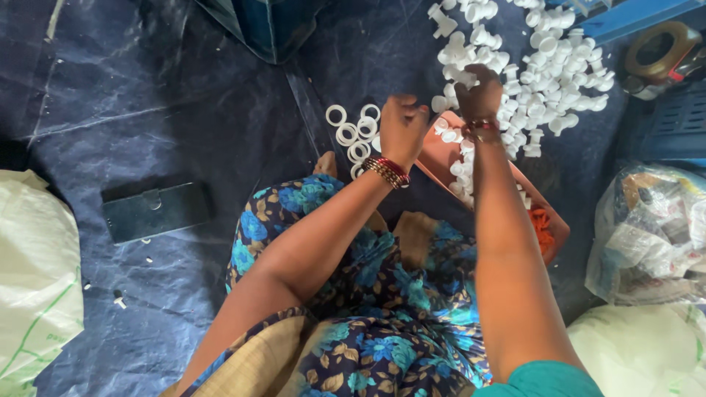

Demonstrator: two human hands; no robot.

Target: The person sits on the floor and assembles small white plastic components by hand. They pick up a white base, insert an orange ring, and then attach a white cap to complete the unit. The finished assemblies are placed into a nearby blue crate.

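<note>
My left hand [403, 125] is curled shut above a small cluster of white plastic rings [351, 132] on the dark blue tarp; what it holds is hidden by the fingers. My right hand [479, 92] reaches forward into a large heap of white plastic caps [537, 81], fingers closed around one of the caps. Under my right forearm lies a pink tray [437, 158] with more white pieces and some orange bits [543, 224]. Bangles ring both wrists.
A dark phone case [154, 212] lies on the tarp at the left. White sacks [33, 272] sit at the lower left and lower right. A clear plastic bag [651, 235] and a roll of tape [658, 48] are at the right. A blue box [268, 26] stands behind.
</note>
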